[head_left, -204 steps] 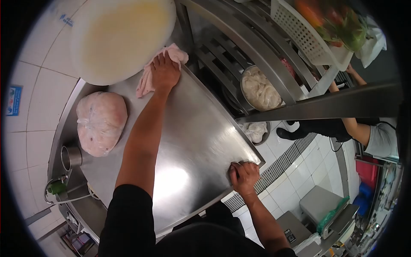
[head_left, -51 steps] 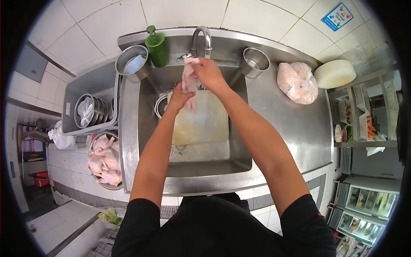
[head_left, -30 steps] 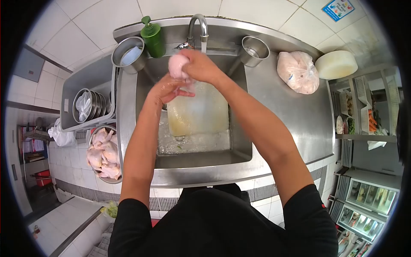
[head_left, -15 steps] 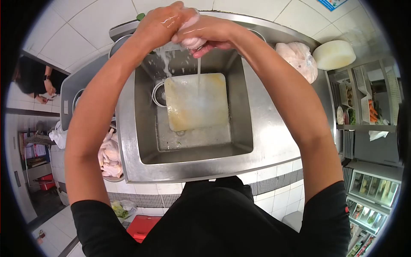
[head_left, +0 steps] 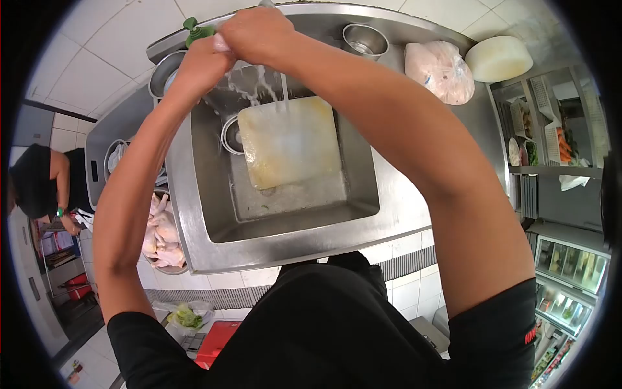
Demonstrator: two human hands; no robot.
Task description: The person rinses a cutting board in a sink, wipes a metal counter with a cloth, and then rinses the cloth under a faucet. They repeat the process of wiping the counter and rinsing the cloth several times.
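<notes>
My left hand [head_left: 206,63] and my right hand [head_left: 256,35] are pressed together above the far left corner of the steel sink [head_left: 295,223]. Both look wet, with fingers curled; a pinkish bit shows between them, and I cannot make out what it is. Beside them stands a bottle with a green top [head_left: 196,31], partly covered by my hands. Water runs down in a thin stream and splashes below my hands. It lands on a pale yellowish cutting board [head_left: 291,146] lying in the sink. A round metal rim [head_left: 228,135] shows left of the board.
A steel bowl [head_left: 366,40], a plastic bag of pale pink meat [head_left: 440,71] and a thick round white block [head_left: 499,58] line the back right. Raw chickens [head_left: 162,233] fill a basin at left. Another person [head_left: 40,178] stands far left.
My hands have moved left toward the green-topped bottle, and the white foam on them is less visible. The view has shifted, showing the steel bowl and more of the other person.
</notes>
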